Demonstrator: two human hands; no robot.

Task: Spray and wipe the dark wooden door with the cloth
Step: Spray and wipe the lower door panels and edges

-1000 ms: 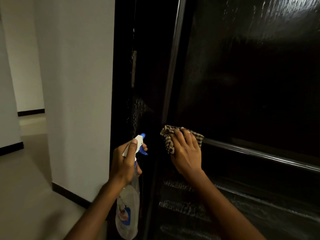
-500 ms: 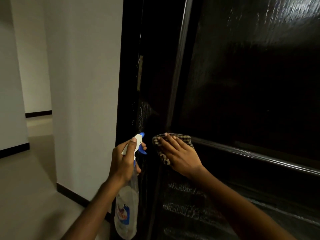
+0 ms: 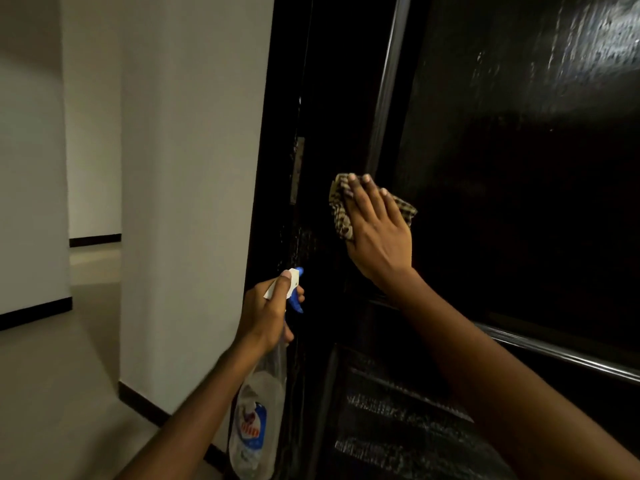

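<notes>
Against the glossy dark wooden door (image 3: 519,168), which fills the right side of the view, the right hand (image 3: 375,233) lies flat with fingers spread, pressing a crumpled brown-and-cream checked cloth (image 3: 341,209) onto the wood. The cloth sits just beside the raised vertical moulding (image 3: 384,109) at the left edge of the upper panel, its corners poking out on either side of the fingers. Lower and to the left, the left hand (image 3: 268,317) is wrapped around the neck of a clear plastic spray bottle (image 3: 258,420) with a white-and-blue trigger head (image 3: 294,285), thumb laid along the top, nozzle facing the door's edge. The bottle hangs upright below the fist, its blue label towards the camera. Wet streaks glint on the lower door panel (image 3: 398,417). A plain white wall (image 3: 190,168) with a dark skirting board (image 3: 145,403) stands left of the door, above the pale tiled floor (image 3: 52,393).
</notes>
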